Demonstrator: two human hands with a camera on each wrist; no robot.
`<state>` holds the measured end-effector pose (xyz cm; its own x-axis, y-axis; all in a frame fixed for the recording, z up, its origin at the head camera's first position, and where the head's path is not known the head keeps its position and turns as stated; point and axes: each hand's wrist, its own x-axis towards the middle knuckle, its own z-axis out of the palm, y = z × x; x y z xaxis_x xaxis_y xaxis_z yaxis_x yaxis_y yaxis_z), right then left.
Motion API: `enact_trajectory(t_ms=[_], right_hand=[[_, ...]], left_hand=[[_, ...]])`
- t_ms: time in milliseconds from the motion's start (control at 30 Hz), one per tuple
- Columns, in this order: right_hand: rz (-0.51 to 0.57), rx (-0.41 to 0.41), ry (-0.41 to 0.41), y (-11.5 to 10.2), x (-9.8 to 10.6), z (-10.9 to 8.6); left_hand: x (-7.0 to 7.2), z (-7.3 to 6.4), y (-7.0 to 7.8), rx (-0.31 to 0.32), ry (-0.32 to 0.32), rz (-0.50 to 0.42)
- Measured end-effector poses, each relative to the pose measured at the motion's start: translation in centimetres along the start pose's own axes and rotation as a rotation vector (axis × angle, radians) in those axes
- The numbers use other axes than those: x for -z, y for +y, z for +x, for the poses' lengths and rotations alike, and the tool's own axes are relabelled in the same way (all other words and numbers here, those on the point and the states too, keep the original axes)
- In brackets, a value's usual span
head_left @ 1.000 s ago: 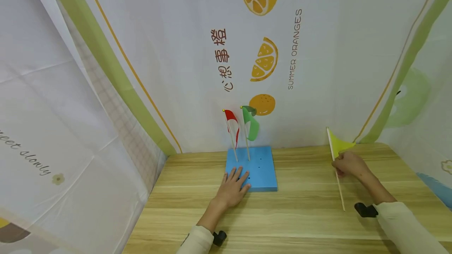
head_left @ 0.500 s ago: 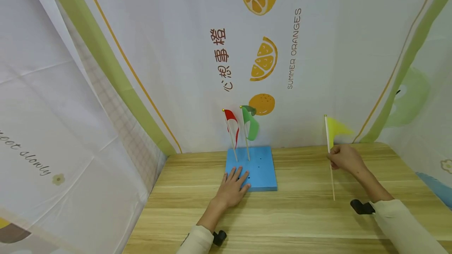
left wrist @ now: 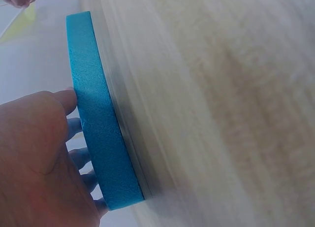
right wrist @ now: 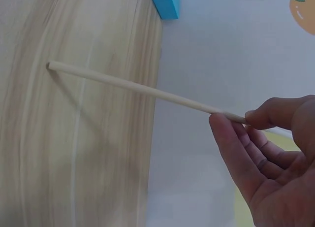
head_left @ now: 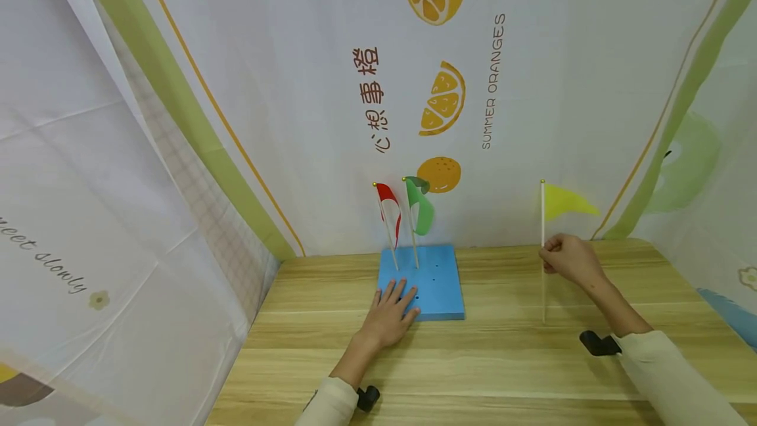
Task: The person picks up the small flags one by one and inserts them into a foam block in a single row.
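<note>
In the head view a blue foam block (head_left: 440,294) with several small holes lies on the wooden table. My left hand (head_left: 387,317) rests flat on its front left part, fingers spread; the left wrist view shows the thumb at the block's edge (left wrist: 98,109). A red and white flag (head_left: 387,206) and a green and white flag (head_left: 420,212) stand in the block's back left. To the right, my right hand (head_left: 570,258) pinches the wooden stick of a yellow flag (head_left: 564,202), held upright. In the right wrist view the bare stick (right wrist: 133,86) runs from thumb and fingers toward the table.
The wooden table (head_left: 503,360) ends at a white curtain (head_left: 296,117) printed with oranges behind the block. Another pale cloth (head_left: 89,183) hangs at the left. Black wrist cameras sit at the left wrist (head_left: 368,400) and the right wrist (head_left: 598,344).
My right hand has moved slightly left and up with the yellow flag, whose stick has turned from tilted to upright. The left hand and the block have stayed in place.
</note>
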<state>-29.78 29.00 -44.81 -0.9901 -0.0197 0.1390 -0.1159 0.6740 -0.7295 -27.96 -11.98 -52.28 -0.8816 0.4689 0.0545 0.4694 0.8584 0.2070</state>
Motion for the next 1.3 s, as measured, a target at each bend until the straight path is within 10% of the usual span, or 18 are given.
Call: enact_trajectory(t_ms=[1300], right_hand=[[0.072, 0.135, 0.154, -6.2, -3.0, 3.5]], left_hand=[[0.0, 0.1, 0.0, -0.003, 0.000, 0.001]])
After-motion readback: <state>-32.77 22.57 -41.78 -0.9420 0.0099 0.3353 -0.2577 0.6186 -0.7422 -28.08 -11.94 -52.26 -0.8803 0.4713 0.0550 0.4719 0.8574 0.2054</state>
